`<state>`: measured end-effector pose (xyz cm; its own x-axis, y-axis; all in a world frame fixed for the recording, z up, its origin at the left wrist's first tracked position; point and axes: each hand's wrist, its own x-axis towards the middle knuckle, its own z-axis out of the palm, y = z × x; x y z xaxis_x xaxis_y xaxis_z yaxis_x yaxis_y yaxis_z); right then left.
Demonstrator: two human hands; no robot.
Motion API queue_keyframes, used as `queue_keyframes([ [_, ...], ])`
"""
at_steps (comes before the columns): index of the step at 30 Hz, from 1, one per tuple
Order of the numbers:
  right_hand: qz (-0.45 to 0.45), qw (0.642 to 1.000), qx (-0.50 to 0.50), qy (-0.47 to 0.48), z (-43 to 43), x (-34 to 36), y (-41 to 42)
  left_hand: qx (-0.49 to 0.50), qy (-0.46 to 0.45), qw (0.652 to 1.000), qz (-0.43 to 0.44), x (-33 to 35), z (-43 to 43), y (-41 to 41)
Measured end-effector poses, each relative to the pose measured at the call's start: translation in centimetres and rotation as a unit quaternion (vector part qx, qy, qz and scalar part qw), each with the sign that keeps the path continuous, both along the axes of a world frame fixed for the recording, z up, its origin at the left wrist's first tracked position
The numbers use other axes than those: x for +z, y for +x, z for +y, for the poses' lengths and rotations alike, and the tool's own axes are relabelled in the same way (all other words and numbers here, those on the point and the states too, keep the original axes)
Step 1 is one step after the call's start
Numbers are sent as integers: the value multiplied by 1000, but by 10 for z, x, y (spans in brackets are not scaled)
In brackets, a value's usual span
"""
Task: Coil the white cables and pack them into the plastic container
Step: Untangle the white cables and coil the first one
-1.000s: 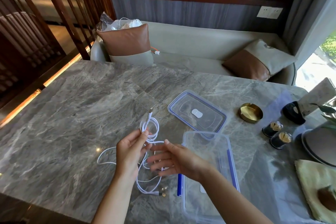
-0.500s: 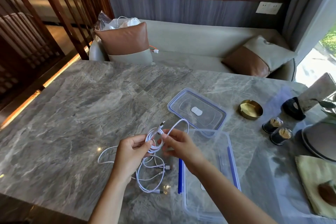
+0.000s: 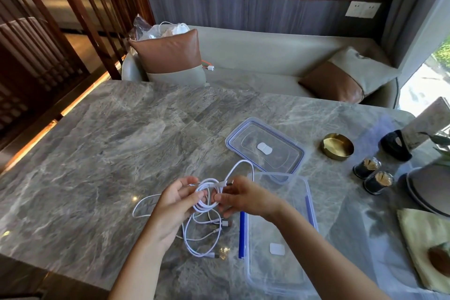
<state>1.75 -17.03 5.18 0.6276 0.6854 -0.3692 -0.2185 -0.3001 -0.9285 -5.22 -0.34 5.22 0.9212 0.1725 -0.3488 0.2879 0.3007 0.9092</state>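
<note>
A white cable coil [image 3: 207, 196] hangs a little above the marble table [image 3: 109, 153], held from both sides. My left hand [image 3: 176, 204] pinches its left side. My right hand [image 3: 239, 198] grips the cable's end near the plug, and a loose loop arcs up behind it. More loose white cables [image 3: 202, 236] lie on the table under my hands, one strand trailing left. The clear plastic container [image 3: 280, 273] stands open with blue clips, just right of my hands. Its lid [image 3: 265, 148] lies flat behind it.
A brass dish [image 3: 338, 146], two small dark jars [image 3: 372, 174], a black object [image 3: 394, 145], grey plates [image 3: 428, 192] and a green cloth [image 3: 426, 246] occupy the table's right side. A sofa with cushions [image 3: 170, 56] stands behind the table.
The hands lifted the cable off the table and came together. The right hand moved from flat over the cables to gripping the end. The coil has tightened into loops.
</note>
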Motion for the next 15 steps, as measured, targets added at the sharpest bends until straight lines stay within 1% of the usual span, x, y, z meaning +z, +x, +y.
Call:
queue_keyframes([
  [2,-4,1000,23,-13,2,2,0,0,-81,997,16,-1,0,-1],
  [3,-10,999,34,-21,2,4,0,0,-101,995,22,-1,0,-2],
  [4,-15,998,45,-29,3,6,1,-4,-108,994,23,-2,0,-2],
  [6,-15,997,61,-39,3,8,2,-17,-93,995,15,-2,1,-3],
  [8,-7,997,64,-35,2,8,1,-39,-52,998,6,1,4,-4],
  [10,3,997,68,-29,-1,7,0,-84,1,996,6,7,6,-5],
  [12,11,994,97,-39,-4,9,0,-108,58,992,12,14,7,-4],
  [13,11,992,119,-49,-6,10,0,-99,98,990,5,17,8,-2],
  [14,9,988,140,-61,-6,11,-1,-93,151,984,-20,22,8,0],
  [15,6,985,157,-73,-7,12,-1,-104,216,969,-59,29,9,3],
])
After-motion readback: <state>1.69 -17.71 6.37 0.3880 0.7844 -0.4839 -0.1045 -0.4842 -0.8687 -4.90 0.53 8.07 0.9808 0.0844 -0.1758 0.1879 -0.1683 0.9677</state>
